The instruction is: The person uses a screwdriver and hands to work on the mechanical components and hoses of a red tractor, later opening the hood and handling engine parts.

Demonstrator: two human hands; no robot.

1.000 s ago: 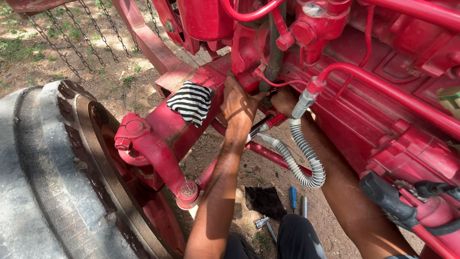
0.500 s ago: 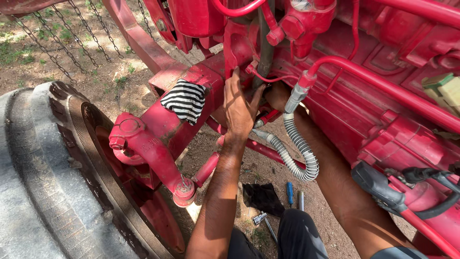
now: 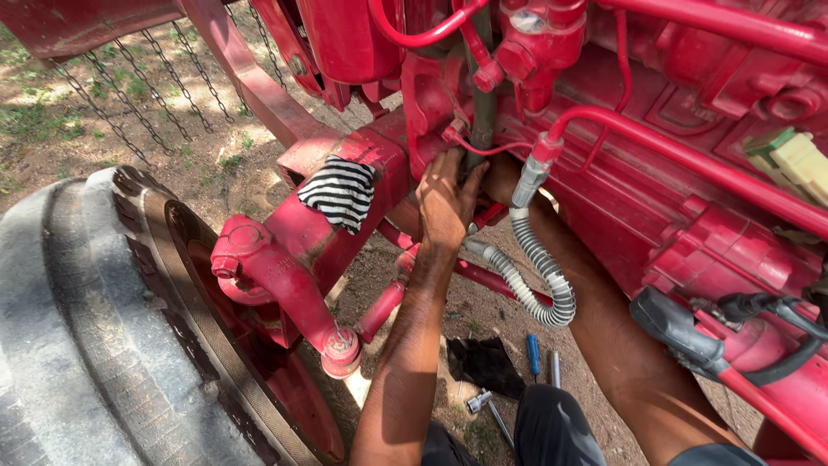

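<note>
1. Dark vertical pipe [image 3: 481,129] on the red tractor engine block [image 3: 690,198]: runs down from the red fittings up top into the gap behind the block, just left of the corrugated metal hose [image 3: 539,276].
2. Left hand [image 3: 447,203]: palm and fingers pressed up against the pipe's lower end and the casting beside it. Fingers are curled, but I cannot tell whether the grip is clenched on the pipe or only resting on it.
3. Right hand: hidden. The forearm [image 3: 595,328] goes in behind the hose and the hand disappears under the block, so the state of that grip cannot be told.
4. Striped rag [image 3: 341,192] lies draped on the red axle beam [image 3: 293,233], near the left wrist but not touching it.
5. On the dirt ground [image 3: 483,311] below: black cloth [image 3: 487,362], blue-handled tool [image 3: 533,354], a socket wrench [image 3: 483,406]. All well apart from both hands.
6. Front tyre [image 3: 86,345] sits left, clear of the work.
7. Risks, my read:
   - Thin red line [image 3: 492,148] crosses right at the fingertips; a slip could kink or snag it.
   - Right hand is working blind in a tight gap, so knuckles could get pinched against the casting.
   - Rag sits loose on a sloped beam; a wrist knock drops it in the dirt.
   - Tools are out of reach, so one hand must let go to fetch them.
</note>
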